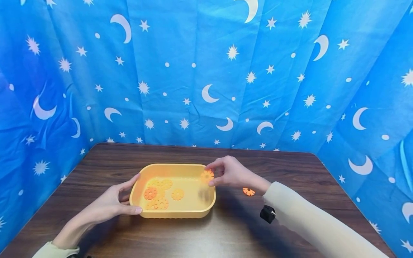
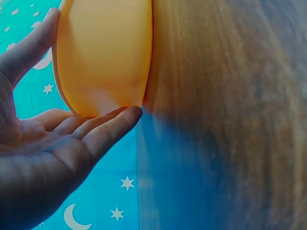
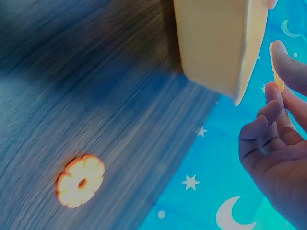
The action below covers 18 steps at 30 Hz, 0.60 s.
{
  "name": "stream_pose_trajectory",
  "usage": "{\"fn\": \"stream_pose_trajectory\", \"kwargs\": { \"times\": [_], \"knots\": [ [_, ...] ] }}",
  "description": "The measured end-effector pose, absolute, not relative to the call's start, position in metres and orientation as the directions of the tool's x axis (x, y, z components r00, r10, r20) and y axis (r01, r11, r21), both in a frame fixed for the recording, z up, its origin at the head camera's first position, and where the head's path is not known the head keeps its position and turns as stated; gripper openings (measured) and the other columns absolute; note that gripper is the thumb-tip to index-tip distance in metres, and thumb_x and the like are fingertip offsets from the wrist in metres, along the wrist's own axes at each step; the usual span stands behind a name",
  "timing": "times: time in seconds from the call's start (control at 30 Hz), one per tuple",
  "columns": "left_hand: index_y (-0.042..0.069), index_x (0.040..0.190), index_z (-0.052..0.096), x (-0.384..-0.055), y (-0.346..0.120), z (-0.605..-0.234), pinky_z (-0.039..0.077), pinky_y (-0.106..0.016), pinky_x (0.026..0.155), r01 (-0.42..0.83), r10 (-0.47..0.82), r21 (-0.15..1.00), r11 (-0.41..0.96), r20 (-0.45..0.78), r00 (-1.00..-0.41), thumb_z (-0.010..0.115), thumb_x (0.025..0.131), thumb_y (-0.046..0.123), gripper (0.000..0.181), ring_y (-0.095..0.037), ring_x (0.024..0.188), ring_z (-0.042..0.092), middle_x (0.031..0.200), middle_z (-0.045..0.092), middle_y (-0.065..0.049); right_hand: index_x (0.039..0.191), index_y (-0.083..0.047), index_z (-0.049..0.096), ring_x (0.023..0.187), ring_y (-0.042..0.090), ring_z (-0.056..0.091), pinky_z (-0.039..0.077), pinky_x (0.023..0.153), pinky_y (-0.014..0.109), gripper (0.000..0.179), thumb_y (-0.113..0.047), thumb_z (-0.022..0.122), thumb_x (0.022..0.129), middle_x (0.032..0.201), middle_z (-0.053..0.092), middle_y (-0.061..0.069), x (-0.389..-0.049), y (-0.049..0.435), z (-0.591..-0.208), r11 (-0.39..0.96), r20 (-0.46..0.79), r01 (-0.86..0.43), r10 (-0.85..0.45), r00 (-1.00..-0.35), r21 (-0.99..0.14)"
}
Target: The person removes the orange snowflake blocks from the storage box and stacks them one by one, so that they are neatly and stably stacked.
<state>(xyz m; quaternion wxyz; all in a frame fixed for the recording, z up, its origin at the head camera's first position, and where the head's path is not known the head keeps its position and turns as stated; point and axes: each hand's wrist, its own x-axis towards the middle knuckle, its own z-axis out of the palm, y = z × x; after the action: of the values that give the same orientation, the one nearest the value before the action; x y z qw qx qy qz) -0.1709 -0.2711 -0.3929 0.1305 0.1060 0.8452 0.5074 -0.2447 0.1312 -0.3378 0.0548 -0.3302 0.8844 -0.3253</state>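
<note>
A yellow plastic tub [image 1: 174, 214] stands on the table, with several yellow and orange notched discs [image 1: 177, 194] inside, some overlapping. My left hand [image 1: 111, 202] holds its left end, thumb at the front rim and fingers along the end wall [image 2: 103, 72]. Over the tub's right end, my right hand [image 1: 230, 172] pinches one orange notched disc [image 1: 207, 176] between thumb and fingers. From the right wrist, that disc [image 3: 277, 72] shows edge-on between the fingertips. Another orange notched disc [image 3: 80, 181], with a hole in its middle, lies on the table right of the tub, partly hidden by the right forearm in the head view.
The dark wood-grain table [image 1: 180, 236] has rounded far corners. Blue cloth [image 1: 180, 89] printed with white moons and stars hangs behind it and on both sides. A black device [image 1: 267, 214] is strapped at the right wrist, below the cream sleeve [image 1: 309, 215].
</note>
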Motion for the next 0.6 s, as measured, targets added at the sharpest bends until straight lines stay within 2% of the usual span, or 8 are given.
{"fn": "stream_pose_trajectory", "kwargs": {
  "times": [0.13, 0.37, 0.6],
  "knots": [
    [0.007, 0.169, 0.020, -0.171, -0.271, -0.393, 0.052, -0.049, 0.105, 0.041, 0.309, 0.883, 0.468, -0.120, -0.943, 0.091, 0.083, 0.027, 0.113, -0.053, 0.142, 0.045, 0.167, 0.024, -0.033, 0.123, -0.006, 0.078, 0.063, 0.018, 0.054, 0.047, 0.054, 0.027, 0.046, -0.016, 0.094, 0.081, 0.092, 0.069, -0.003, -0.242, 0.145, -0.337, 0.585, 0.105, -0.511, -0.588, -0.802, -0.630],
    [0.007, 0.169, 0.020, -0.171, -0.270, -0.392, 0.053, -0.049, 0.104, 0.038, 0.313, 0.884, 0.466, -0.124, -0.942, 0.091, 0.083, 0.026, 0.113, -0.053, 0.140, 0.046, 0.167, 0.023, -0.033, 0.122, -0.008, 0.078, 0.073, 0.021, 0.057, 0.051, 0.058, 0.028, 0.043, -0.016, 0.093, 0.083, 0.095, 0.072, -0.004, -0.240, 0.174, -0.340, 0.615, 0.104, -0.466, -0.531, -0.841, -0.635],
    [0.008, 0.169, 0.019, -0.170, -0.269, -0.390, 0.051, -0.051, 0.106, 0.025, 0.301, 0.876, 0.481, -0.138, -0.944, 0.091, 0.083, 0.028, 0.113, -0.054, 0.142, 0.044, 0.168, 0.022, -0.032, 0.124, -0.006, 0.077, 0.071, 0.020, 0.055, 0.049, 0.057, 0.028, 0.044, -0.012, 0.092, 0.083, 0.095, 0.071, -0.002, -0.240, 0.201, -0.348, 0.656, 0.101, -0.426, -0.473, -0.875, -0.623]
  ]
}}
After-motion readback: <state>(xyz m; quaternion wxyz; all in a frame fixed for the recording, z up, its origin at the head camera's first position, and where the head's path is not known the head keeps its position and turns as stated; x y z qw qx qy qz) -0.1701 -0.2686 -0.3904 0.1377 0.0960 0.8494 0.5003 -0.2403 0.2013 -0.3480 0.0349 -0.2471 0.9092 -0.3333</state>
